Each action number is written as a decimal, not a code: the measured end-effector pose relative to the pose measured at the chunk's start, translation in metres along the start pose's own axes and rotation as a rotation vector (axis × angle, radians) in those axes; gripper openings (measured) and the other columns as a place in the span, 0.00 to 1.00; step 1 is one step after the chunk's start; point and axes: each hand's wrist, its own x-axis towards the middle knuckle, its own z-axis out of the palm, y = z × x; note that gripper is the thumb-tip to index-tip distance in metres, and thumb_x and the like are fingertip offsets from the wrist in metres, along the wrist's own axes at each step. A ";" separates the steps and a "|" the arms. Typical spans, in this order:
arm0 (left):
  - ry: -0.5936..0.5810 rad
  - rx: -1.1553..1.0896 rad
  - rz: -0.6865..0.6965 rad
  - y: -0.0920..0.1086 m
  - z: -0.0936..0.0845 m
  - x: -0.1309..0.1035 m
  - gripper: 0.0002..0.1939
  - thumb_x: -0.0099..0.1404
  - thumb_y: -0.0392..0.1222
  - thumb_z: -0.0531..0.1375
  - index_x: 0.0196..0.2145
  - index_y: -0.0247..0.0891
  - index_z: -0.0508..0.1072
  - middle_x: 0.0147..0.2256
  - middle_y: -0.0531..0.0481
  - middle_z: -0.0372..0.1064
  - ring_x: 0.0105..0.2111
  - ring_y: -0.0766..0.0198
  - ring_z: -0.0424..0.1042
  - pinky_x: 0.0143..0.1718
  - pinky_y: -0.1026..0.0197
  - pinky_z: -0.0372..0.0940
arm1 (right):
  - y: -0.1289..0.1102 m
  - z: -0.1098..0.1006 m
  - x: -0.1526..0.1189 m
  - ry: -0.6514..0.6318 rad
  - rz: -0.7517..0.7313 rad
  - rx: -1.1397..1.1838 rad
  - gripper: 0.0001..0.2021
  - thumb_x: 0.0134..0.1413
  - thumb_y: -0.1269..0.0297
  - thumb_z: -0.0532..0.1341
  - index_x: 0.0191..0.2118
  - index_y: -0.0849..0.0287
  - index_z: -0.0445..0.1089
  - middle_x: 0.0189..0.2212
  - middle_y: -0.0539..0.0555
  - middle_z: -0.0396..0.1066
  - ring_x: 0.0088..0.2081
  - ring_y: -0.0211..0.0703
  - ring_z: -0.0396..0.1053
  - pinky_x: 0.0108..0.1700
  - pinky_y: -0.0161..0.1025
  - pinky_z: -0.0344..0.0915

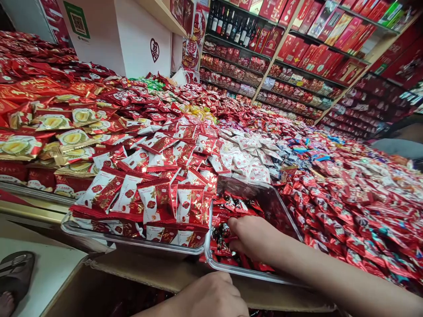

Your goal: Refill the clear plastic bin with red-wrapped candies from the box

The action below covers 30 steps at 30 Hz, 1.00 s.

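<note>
My right hand [253, 237] reaches into a clear plastic bin [280, 207] of small red and black wrapped candies [239, 203]. Its fingers are bent down among the candies, and what they grip, if anything, is hidden. Below, at the bottom centre, my left hand [211, 297] is curled with the knuckles up, over the edge of an open cardboard box [145, 266]. Its fingertips are out of sight. Left of the bin, a second clear tray [132, 241] is heaped with red and white packets [158, 200].
Durian-printed packets [53, 121] lie in rows at the left. White packets [251, 156] and many red candies [330, 211] spread behind and right. Shelves with bottles [231, 26] and red boxes stand at the back. A sandalled foot [16, 275] shows lower left.
</note>
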 end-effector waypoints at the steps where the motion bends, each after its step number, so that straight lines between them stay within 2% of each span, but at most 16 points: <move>1: -0.003 -0.005 -0.004 0.000 0.001 0.000 0.19 0.47 0.37 0.65 0.15 0.36 0.55 0.15 0.61 0.60 0.16 0.73 0.54 0.18 0.65 0.48 | 0.000 0.000 0.001 0.021 -0.012 -0.032 0.10 0.43 0.62 0.57 0.33 0.62 0.66 0.27 0.58 0.72 0.29 0.50 0.70 0.25 0.36 0.60; 4: 0.002 -0.021 -0.003 0.000 0.002 -0.001 0.21 0.45 0.38 0.66 0.14 0.36 0.53 0.15 0.61 0.59 0.16 0.73 0.53 0.18 0.65 0.49 | 0.000 0.000 0.006 0.042 -0.059 -0.093 0.12 0.40 0.61 0.60 0.33 0.61 0.66 0.26 0.58 0.73 0.28 0.52 0.71 0.24 0.38 0.62; 7: -0.002 -0.041 0.003 -0.001 0.000 0.000 0.22 0.44 0.37 0.67 0.14 0.36 0.53 0.14 0.62 0.58 0.15 0.74 0.50 0.19 0.66 0.51 | -0.001 -0.001 0.010 0.035 -0.112 -0.124 0.07 0.42 0.68 0.56 0.31 0.61 0.66 0.26 0.57 0.73 0.28 0.51 0.71 0.25 0.38 0.62; 10: -0.027 -0.038 -0.005 -0.001 -0.003 0.002 0.21 0.43 0.36 0.67 0.14 0.36 0.54 0.14 0.62 0.58 0.15 0.74 0.50 0.19 0.66 0.51 | -0.006 -0.005 0.008 0.033 -0.137 -0.103 0.09 0.42 0.74 0.51 0.29 0.61 0.67 0.26 0.57 0.73 0.28 0.48 0.71 0.26 0.37 0.62; 13: -0.032 -0.040 0.009 0.000 -0.003 0.002 0.20 0.43 0.36 0.67 0.14 0.35 0.55 0.14 0.61 0.58 0.15 0.73 0.51 0.18 0.66 0.50 | -0.012 -0.010 0.003 -0.015 -0.139 -0.029 0.09 0.43 0.71 0.51 0.29 0.61 0.67 0.26 0.58 0.73 0.28 0.47 0.71 0.25 0.36 0.61; 18: 0.035 -0.020 -0.002 0.001 -0.001 0.001 0.19 0.45 0.36 0.66 0.15 0.36 0.55 0.14 0.60 0.57 0.16 0.73 0.51 0.18 0.65 0.48 | -0.015 -0.008 0.005 -0.058 -0.156 -0.002 0.09 0.43 0.64 0.56 0.31 0.61 0.68 0.27 0.58 0.73 0.28 0.48 0.71 0.23 0.35 0.59; 21: 0.044 -0.044 0.000 0.001 -0.002 0.001 0.18 0.45 0.35 0.65 0.15 0.36 0.55 0.15 0.60 0.58 0.16 0.73 0.51 0.18 0.66 0.48 | -0.011 -0.003 0.011 -0.024 -0.174 -0.049 0.09 0.41 0.63 0.58 0.31 0.61 0.67 0.27 0.57 0.73 0.28 0.50 0.71 0.23 0.35 0.60; 25: 0.007 -0.036 -0.005 0.000 -0.003 0.001 0.19 0.46 0.36 0.66 0.15 0.36 0.55 0.14 0.61 0.57 0.15 0.73 0.50 0.18 0.66 0.49 | -0.007 0.004 0.014 0.046 -0.215 -0.121 0.06 0.41 0.73 0.56 0.30 0.61 0.66 0.26 0.55 0.72 0.27 0.48 0.71 0.23 0.35 0.60; 30: -0.035 -0.036 -0.001 0.000 -0.003 0.002 0.20 0.46 0.36 0.65 0.14 0.36 0.54 0.14 0.61 0.58 0.15 0.74 0.51 0.18 0.66 0.48 | -0.002 0.008 0.013 0.088 -0.185 -0.123 0.05 0.44 0.73 0.54 0.30 0.60 0.64 0.25 0.54 0.72 0.27 0.47 0.71 0.23 0.35 0.59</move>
